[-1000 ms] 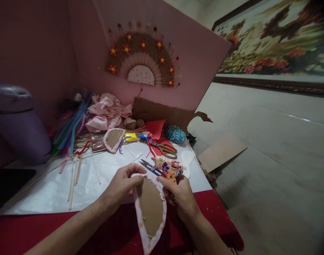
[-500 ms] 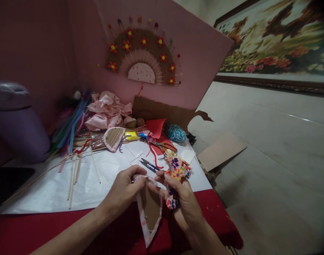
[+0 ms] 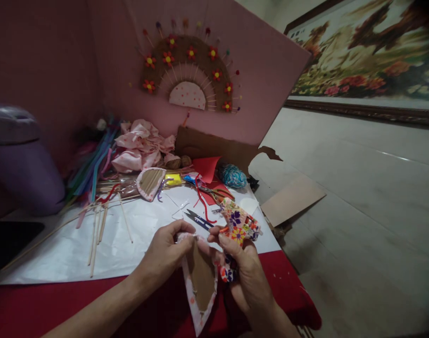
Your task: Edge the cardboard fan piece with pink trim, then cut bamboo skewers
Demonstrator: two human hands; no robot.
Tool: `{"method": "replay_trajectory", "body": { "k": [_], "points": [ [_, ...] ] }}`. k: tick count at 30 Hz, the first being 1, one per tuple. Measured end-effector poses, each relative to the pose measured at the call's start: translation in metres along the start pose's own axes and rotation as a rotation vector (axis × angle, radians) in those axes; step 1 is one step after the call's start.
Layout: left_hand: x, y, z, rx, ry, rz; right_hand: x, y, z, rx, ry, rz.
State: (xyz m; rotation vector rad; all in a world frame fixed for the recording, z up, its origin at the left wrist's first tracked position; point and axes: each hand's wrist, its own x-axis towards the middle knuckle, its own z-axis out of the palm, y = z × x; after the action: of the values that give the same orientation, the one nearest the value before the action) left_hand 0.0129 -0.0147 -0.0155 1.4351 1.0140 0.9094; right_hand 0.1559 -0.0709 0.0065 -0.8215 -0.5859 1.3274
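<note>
Together, left hand (image 3: 163,257) fingers pinching fabric-edged cardboard leaf (image 3: 200,277), right hand (image 3: 248,274) fingers gripping flowered tool (image 3: 237,224)

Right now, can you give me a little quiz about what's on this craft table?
1. True or false: the left hand pinches the top of the fabric-edged cardboard piece.
2. What does the right hand hold? A) a flowery-patterned object B) scissors C) a ball of yarn
3. What long thin things lie on the white paper, to the person's left of both hands?

Key: 1 true. 2 A. 3 wooden sticks.
</note>
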Motion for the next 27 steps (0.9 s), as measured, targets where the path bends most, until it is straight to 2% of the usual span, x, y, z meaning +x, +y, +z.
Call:
{"method": "replay_trajectory", "body": {
  "k": [2,6,12,19,27],
  "points": [
    [0.0001,-0.0006,-0.0002,0.005,-0.005,0.005,-0.0012,0.0012,0.0005,-0.032,-0.026,0.023],
    [0.0003,-0.0014,-0.0009,0.014,0.000,0.017,-0.0008,0.0012,0.0011,-0.039,-0.022,-0.060],
    [-0.0002,0.0006,-0.0004,0.005,0.005,0.008,-0.0021,-0.0007,-0.0002,-0.102,0.002,-0.104],
    [0.0007,-0.0003,0.0000,-0.016,0.000,-0.013,-0.0048,0.0026,0.0057,-0.147,-0.056,-0.020],
    [-0.0005,0.0009,-0.0009,0.031,0.005,-0.009,-0.0037,-0.0002,0.0020,-0.242,0.031,-0.108]
  ]
}}
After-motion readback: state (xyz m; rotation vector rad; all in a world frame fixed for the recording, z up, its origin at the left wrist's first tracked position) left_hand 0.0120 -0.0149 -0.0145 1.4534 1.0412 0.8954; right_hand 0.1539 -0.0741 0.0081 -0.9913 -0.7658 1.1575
